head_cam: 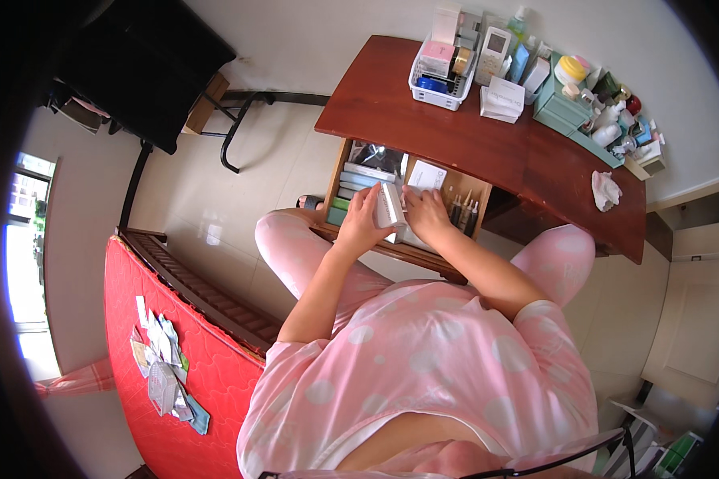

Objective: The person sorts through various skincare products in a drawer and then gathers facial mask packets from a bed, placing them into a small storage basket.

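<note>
My left hand (362,221) grips a white printed carton (389,205) over the open wooden drawer (486,206). Just right of it, my right hand (424,214) rests in the drawer with its fingertips by the lower edge of a flat white box (427,176); whether it grips anything is hidden. Along the drawer's left side lie light blue boxes (362,179) and green boxes (338,209), with a clear plastic packet (378,157) behind them. Several dark slim tubes or pens (464,217) lie at the drawer's right.
On the reddish wooden desk (389,84) stand a white basket (442,99) of boxes and jars, stacked white boxes (503,100), a green organizer (560,108) with bottles, and a crumpled white cloth (606,190). Packets and a small basket (162,388) lie on the red mattress (215,383) at left.
</note>
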`<state>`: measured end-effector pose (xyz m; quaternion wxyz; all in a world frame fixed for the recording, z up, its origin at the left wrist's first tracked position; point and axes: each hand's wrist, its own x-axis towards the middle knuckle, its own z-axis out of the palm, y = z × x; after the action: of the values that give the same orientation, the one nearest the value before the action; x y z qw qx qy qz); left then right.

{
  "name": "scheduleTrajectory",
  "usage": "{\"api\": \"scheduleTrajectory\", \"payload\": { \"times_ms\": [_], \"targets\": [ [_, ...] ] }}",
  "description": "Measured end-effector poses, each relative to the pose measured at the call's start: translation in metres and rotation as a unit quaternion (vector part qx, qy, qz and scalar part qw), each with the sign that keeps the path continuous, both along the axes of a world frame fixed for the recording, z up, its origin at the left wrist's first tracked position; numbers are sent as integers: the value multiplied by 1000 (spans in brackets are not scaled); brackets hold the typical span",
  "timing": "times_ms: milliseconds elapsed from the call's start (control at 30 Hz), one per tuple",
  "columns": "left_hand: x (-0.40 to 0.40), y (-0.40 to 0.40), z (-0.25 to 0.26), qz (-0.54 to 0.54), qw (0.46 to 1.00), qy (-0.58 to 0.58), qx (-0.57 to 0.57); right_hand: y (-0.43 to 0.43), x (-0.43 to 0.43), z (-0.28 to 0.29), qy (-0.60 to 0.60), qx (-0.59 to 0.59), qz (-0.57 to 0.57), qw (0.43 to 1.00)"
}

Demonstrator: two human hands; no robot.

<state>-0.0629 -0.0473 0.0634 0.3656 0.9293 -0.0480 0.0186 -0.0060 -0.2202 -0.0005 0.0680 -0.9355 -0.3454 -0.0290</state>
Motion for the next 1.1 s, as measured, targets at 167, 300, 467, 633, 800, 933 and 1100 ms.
{"api": "scheduleTrajectory", "payload": {
  "times_ms": [167, 300, 467, 633, 800, 933, 1100],
  "targets": [
    [20, -14, 3, -32, 999, -18, 41, -17, 12, 3, 29, -3, -89, 996],
    [39, -29, -2, -62, 995, -8, 81, -32, 17, 8, 8, -32, -148, 988],
    [67, -56, -12, -114, 980, -32, 158, -42, 8, 11, -7, 6, -180, 984],
    [86, -69, -43, -81, 951, -154, 254, -48, -9, 22, -26, 23, -164, 986],
    [60, -74, -37, -54, 968, -102, 222, -57, -20, 17, -29, 34, -142, 989],
    [49, -76, -35, -63, 970, -99, 214, -53, -20, 18, -12, 59, -126, 990],
    [50, -87, -44, -87, 960, -132, 231, -48, -23, 20, -23, 56, -115, 991]
  ]
}}
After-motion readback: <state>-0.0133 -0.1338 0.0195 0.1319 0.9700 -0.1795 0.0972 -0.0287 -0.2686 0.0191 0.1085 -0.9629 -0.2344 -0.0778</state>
